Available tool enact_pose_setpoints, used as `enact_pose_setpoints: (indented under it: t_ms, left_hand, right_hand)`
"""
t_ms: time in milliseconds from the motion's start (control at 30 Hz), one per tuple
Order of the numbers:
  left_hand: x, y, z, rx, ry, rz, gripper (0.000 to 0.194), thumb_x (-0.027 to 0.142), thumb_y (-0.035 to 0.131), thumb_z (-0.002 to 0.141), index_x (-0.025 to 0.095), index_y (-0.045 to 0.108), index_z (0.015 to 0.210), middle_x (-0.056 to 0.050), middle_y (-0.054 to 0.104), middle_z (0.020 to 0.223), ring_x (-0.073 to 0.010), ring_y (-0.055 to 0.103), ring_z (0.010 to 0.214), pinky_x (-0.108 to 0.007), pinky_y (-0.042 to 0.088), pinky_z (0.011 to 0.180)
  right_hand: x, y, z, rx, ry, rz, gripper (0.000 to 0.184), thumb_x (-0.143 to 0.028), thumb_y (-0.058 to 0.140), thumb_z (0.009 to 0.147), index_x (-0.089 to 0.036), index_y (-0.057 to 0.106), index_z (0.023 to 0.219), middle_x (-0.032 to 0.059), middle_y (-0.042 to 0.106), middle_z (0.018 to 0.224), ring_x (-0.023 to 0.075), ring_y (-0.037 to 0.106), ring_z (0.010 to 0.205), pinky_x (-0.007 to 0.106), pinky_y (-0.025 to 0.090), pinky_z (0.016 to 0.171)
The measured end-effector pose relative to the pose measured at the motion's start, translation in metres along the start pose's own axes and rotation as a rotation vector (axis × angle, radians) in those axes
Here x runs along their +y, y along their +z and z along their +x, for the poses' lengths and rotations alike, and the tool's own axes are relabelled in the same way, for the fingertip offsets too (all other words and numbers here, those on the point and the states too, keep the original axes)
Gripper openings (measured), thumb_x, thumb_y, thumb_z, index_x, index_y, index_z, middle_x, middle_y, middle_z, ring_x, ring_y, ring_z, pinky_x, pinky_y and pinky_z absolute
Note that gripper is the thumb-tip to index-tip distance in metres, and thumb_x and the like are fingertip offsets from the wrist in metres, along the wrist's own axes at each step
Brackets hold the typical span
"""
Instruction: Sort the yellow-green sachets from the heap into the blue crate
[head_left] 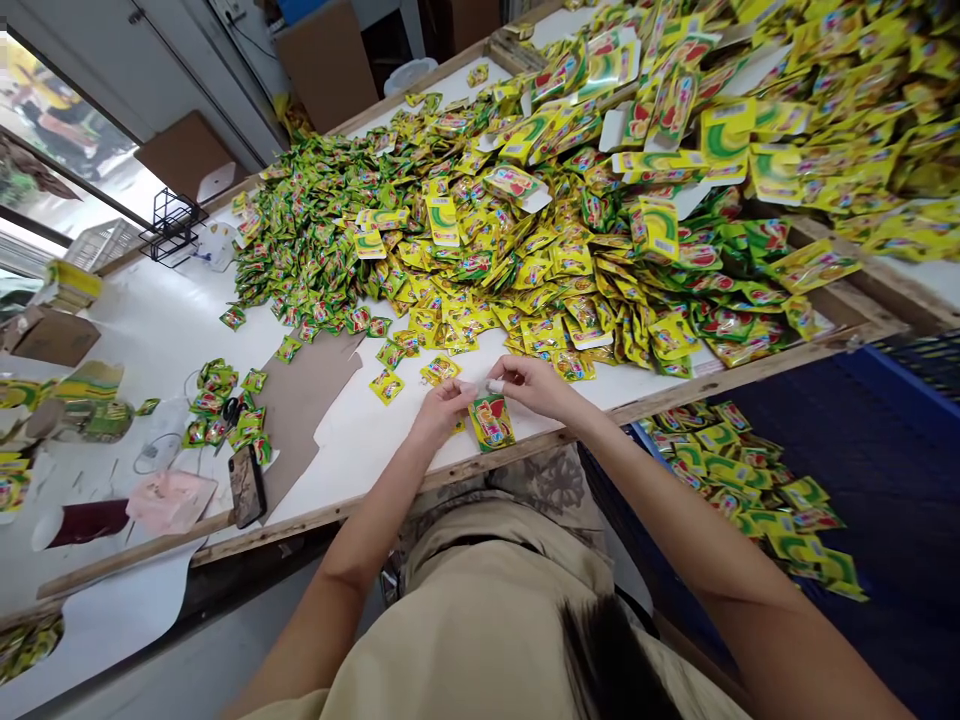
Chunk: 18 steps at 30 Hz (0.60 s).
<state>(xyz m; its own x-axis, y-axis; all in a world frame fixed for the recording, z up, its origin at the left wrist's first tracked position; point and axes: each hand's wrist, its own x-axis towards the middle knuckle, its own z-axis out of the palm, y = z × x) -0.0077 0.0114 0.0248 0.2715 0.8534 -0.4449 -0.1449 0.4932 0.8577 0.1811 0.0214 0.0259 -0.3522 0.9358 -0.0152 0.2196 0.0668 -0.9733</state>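
Both my hands hold one small green and yellow candy box (492, 422) with a red fruit picture, upright at the table's front edge. My left hand (442, 408) pinches its upper left corner with thumb and fingers. At the top right, my right hand (534, 388) has its fingers closed on the box's whitish top flap; a fingertip wears a white covering. Just beyond my hands lie loose yellow candy packets (440, 369), at the foot of a large heap of green and yellow packets (480, 240).
Flat printed boxes (525, 135) lie over the heap's right side. To the left are a brown cardboard sheet (307, 400), a phone (247, 486), a pink packet (172, 500) and a small packet pile (217, 400). Below right, a blue crate (862, 450) holds filled boxes (750, 480).
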Motion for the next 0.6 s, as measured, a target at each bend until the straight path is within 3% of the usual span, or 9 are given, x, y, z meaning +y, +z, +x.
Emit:
enact_pose_setpoints:
  t_ms: [67,167,267,433,600]
  left_hand:
    - [-0.006,0.000,-0.008,0.125,0.197,0.157,0.027,0.035,0.079,0.061,0.016,0.066,0.074,-0.003,0.069,0.077,-0.0147,0.063,0.075,-0.032,0.050,0.078]
    - [-0.014,0.004,-0.019,0.127,0.332,0.235,0.025,0.037,0.075,0.066,0.017,0.070,0.081,-0.007,0.071,0.095,-0.0176,0.065,0.090,-0.034,0.050,0.086]
    - [-0.018,0.007,-0.023,0.103,0.336,0.241,0.026,0.036,0.072,0.070,0.016,0.069,0.086,-0.008,0.071,0.099,-0.0179,0.065,0.092,-0.034,0.050,0.087]
    - [-0.014,0.009,-0.021,0.118,0.317,0.282,0.029,0.036,0.073,0.071,0.016,0.066,0.090,-0.004,0.070,0.085,-0.0126,0.062,0.073,-0.028,0.050,0.072]
    - [-0.006,0.016,-0.015,0.165,0.287,0.241,0.027,0.039,0.073,0.069,0.015,0.065,0.079,0.000,0.065,0.070,-0.0097,0.055,0.062,-0.024,0.046,0.061]
  right_hand:
    - [-0.002,-0.004,-0.004,-0.061,-0.076,-0.054,0.018,-0.034,0.059,0.078,-0.018,0.065,0.079,0.0042,0.068,0.079,0.0143,0.058,0.069,0.026,0.043,0.062]
    - [-0.002,-0.007,-0.010,-0.099,-0.108,-0.049,0.021,-0.038,0.059,0.080,-0.018,0.065,0.076,0.0084,0.069,0.093,0.0181,0.062,0.084,0.029,0.046,0.071]
    - [0.001,-0.005,-0.011,-0.076,-0.096,-0.066,0.019,-0.036,0.061,0.079,-0.017,0.062,0.075,0.0074,0.067,0.087,0.0172,0.061,0.078,0.028,0.047,0.070]
    - [0.006,0.004,-0.012,-0.018,-0.100,-0.160,0.010,-0.024,0.058,0.078,-0.017,0.060,0.086,0.0026,0.062,0.077,0.0135,0.055,0.067,0.026,0.043,0.063]
    - [0.006,0.011,-0.013,0.071,-0.009,-0.014,0.015,-0.031,0.058,0.080,-0.018,0.060,0.087,0.0008,0.062,0.073,0.0131,0.052,0.062,0.025,0.041,0.057]
